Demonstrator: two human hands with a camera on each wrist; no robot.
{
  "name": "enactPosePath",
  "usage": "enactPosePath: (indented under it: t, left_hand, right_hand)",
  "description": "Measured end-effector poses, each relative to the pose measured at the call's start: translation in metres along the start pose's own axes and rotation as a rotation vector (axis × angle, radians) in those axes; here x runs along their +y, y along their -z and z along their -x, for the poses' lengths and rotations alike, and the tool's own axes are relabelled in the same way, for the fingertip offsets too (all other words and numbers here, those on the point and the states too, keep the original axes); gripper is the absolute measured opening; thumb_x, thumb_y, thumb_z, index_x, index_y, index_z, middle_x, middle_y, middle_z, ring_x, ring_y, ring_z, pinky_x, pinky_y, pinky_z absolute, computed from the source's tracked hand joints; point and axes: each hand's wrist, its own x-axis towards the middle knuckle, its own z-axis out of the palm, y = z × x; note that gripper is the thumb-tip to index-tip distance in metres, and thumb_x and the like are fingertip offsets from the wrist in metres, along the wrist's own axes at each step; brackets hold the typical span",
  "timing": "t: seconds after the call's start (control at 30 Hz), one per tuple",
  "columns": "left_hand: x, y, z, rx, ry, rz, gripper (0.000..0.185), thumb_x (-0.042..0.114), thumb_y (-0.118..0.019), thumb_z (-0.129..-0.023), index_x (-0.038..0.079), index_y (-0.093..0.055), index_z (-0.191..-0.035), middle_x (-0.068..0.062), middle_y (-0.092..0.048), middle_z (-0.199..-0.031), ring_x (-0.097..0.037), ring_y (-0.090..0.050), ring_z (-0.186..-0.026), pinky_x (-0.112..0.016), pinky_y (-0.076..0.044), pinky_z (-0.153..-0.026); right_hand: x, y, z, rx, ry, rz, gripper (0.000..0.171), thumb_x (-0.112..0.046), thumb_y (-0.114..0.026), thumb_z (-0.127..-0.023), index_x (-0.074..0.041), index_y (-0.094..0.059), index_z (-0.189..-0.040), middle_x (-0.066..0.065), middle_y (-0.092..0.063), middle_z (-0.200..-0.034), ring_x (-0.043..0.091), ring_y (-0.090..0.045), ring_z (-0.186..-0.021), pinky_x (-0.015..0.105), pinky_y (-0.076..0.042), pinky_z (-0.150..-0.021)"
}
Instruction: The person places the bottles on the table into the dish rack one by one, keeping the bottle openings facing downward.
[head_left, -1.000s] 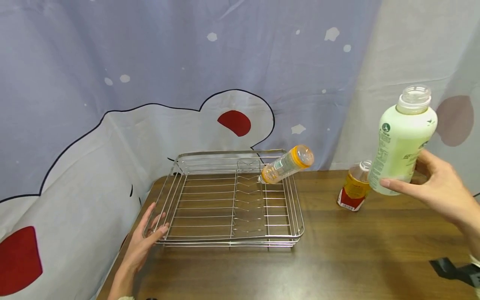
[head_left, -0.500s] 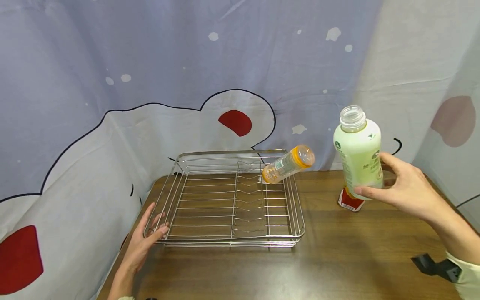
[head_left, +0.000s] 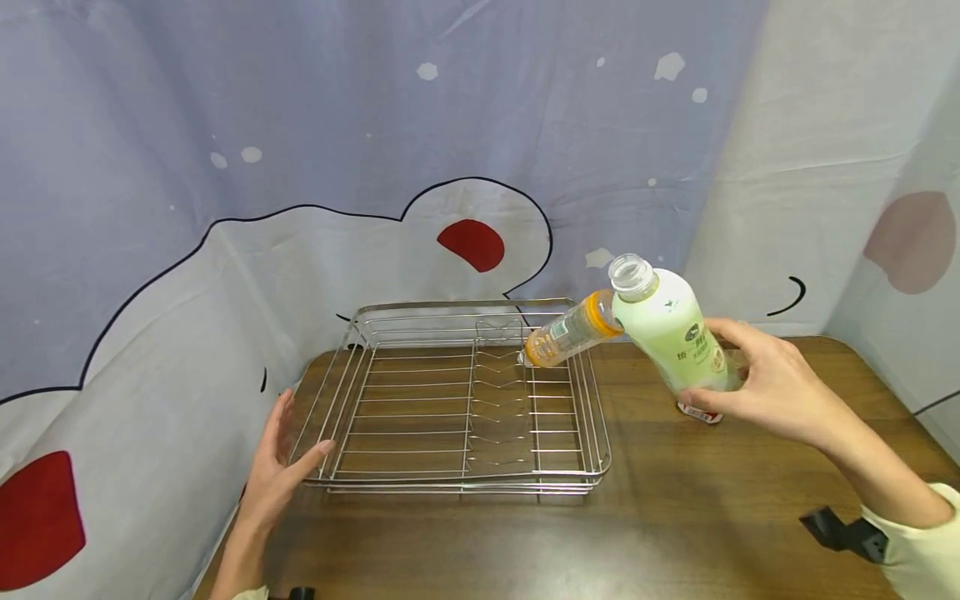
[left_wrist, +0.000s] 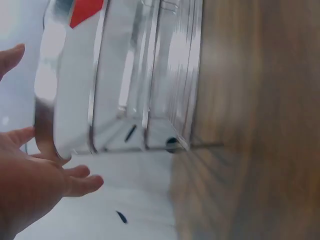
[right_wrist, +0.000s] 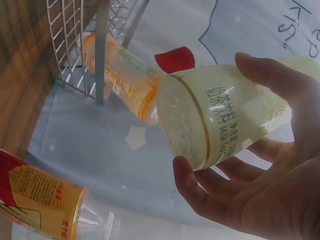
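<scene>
My right hand (head_left: 765, 387) grips a pale green milk tea bottle (head_left: 671, 329), capless, its neck tilted to the left. In the right wrist view the bottle's base (right_wrist: 182, 122) faces the camera, fingers and thumb around its body. At the front left corner of the wire dish rack (head_left: 465, 477) my left hand (head_left: 273, 471) is spread, thumb apart from the fingers. The left wrist view has its fingers (left_wrist: 82, 185) beside the rack's rim. An orange-banded clear bottle (head_left: 562, 335) leans neck-down in the rack's back right part, its base partly behind the green bottle.
A small red and yellow bottle (right_wrist: 47, 200) stands on the wooden table (head_left: 660, 517), right of the rack, mostly hidden behind the green bottle in the head view. A patterned curtain (head_left: 360, 125) hangs behind the table.
My right hand has carried the green bottle left and lower, from the right side towards the rack, tilting its neck left. My left hand's fingers have loosened from the rack's corner and spread.
</scene>
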Motion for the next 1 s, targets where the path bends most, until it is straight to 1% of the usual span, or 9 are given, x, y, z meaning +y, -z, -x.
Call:
enactPosePath:
  t: [0.07, 0.13, 0.27, 0.4, 0.53, 0.63, 0.77, 0.87, 1.0]
  left_hand:
    - [0.006, -0.003, 0.000, 0.021, -0.023, -0.039, 0.096, 0.006, -0.074, -0.086, 0.022, -0.014, -0.160, -0.012, -0.011, -0.163, -0.033, -0.007, -0.148, -0.058, -0.009, -0.116]
    - [0.013, -0.005, 0.000, 0.046, -0.033, -0.081, 0.097, 0.009, -0.076, -0.085, 0.026, -0.017, -0.159, -0.009, -0.012, -0.164, -0.030, -0.007, -0.148, -0.061, -0.009, -0.114]
    - [0.025, -0.011, 0.000, 0.082, -0.063, -0.133, 0.097, 0.011, -0.079, -0.081, 0.029, -0.022, -0.158, -0.007, -0.018, -0.163, -0.027, -0.010, -0.148, -0.062, -0.010, -0.113]
    - [0.036, -0.019, -0.001, 0.082, -0.129, -0.132, 0.098, 0.006, -0.081, -0.078, 0.025, -0.026, -0.157, -0.008, -0.022, -0.161, -0.027, -0.015, -0.147, -0.059, -0.013, -0.114]
    - [0.046, -0.028, -0.003, 0.069, -0.189, -0.091, 0.097, 0.000, -0.080, -0.077, 0.020, -0.028, -0.157, -0.007, -0.025, -0.160, -0.024, -0.018, -0.147, -0.054, -0.016, -0.116]
    - [0.052, -0.036, -0.005, 0.055, -0.234, -0.054, 0.095, -0.005, -0.079, -0.076, 0.016, -0.030, -0.156, -0.004, -0.031, -0.158, -0.020, -0.024, -0.145, -0.039, -0.023, -0.115]
    - [0.057, -0.047, -0.007, 0.030, -0.334, -0.001, 0.093, -0.012, -0.078, -0.074, 0.008, -0.035, -0.153, -0.006, -0.042, -0.150, -0.019, -0.037, -0.138, -0.020, -0.033, -0.106]
    - [0.061, -0.055, -0.009, -0.004, -0.406, 0.055, 0.092, -0.018, -0.076, -0.072, 0.005, -0.037, -0.151, -0.008, -0.046, -0.146, -0.020, -0.042, -0.135, -0.020, -0.037, -0.102]
    - [0.068, -0.066, -0.012, -0.056, -0.470, 0.103, 0.093, -0.021, -0.075, -0.070, 0.003, -0.036, -0.151, -0.008, -0.047, -0.146, -0.022, -0.043, -0.133, -0.025, -0.040, -0.101]
  right_hand:
    - [-0.001, -0.003, 0.000, 0.002, 0.023, 0.007, 0.075, -0.021, -0.094, -0.062, -0.010, -0.060, -0.128, 0.009, -0.069, -0.106, 0.031, -0.067, -0.088, 0.045, -0.051, -0.068]
    - [-0.002, -0.006, -0.001, -0.001, 0.044, 0.018, 0.074, -0.021, -0.094, -0.062, -0.010, -0.060, -0.127, 0.008, -0.068, -0.107, 0.028, -0.065, -0.090, 0.047, -0.051, -0.070]
    - [-0.005, -0.012, -0.004, 0.001, 0.082, 0.046, 0.071, -0.020, -0.093, -0.062, -0.011, -0.061, -0.125, 0.003, -0.068, -0.103, 0.021, -0.059, -0.087, 0.043, -0.048, -0.069]
    - [-0.007, -0.016, -0.007, 0.005, 0.122, 0.055, 0.071, -0.018, -0.092, -0.061, -0.010, -0.062, -0.125, 0.003, -0.068, -0.101, 0.018, -0.057, -0.085, 0.040, -0.046, -0.067]
    - [-0.008, -0.020, -0.009, 0.002, 0.154, 0.055, 0.071, -0.017, -0.093, -0.059, -0.009, -0.063, -0.123, 0.003, -0.069, -0.101, 0.018, -0.057, -0.086, 0.041, -0.047, -0.068]
    - [-0.010, -0.022, -0.010, 0.001, 0.167, 0.054, 0.069, -0.016, -0.093, -0.058, -0.009, -0.064, -0.121, 0.003, -0.069, -0.102, 0.019, -0.058, -0.089, 0.042, -0.047, -0.070]
    - [-0.014, -0.024, -0.011, -0.020, 0.142, 0.064, 0.068, -0.015, -0.092, -0.058, -0.010, -0.064, -0.120, 0.008, -0.068, -0.107, 0.024, -0.060, -0.095, 0.047, -0.046, -0.076]
    - [-0.018, -0.024, -0.011, -0.047, 0.111, 0.079, 0.069, -0.015, -0.092, -0.059, -0.009, -0.064, -0.122, 0.013, -0.067, -0.112, 0.029, -0.061, -0.097, 0.051, -0.048, -0.077]
    - [-0.022, -0.024, -0.012, -0.084, 0.078, 0.089, 0.071, -0.016, -0.091, -0.062, -0.008, -0.062, -0.126, 0.017, -0.064, -0.116, 0.033, -0.061, -0.099, 0.055, -0.050, -0.076]
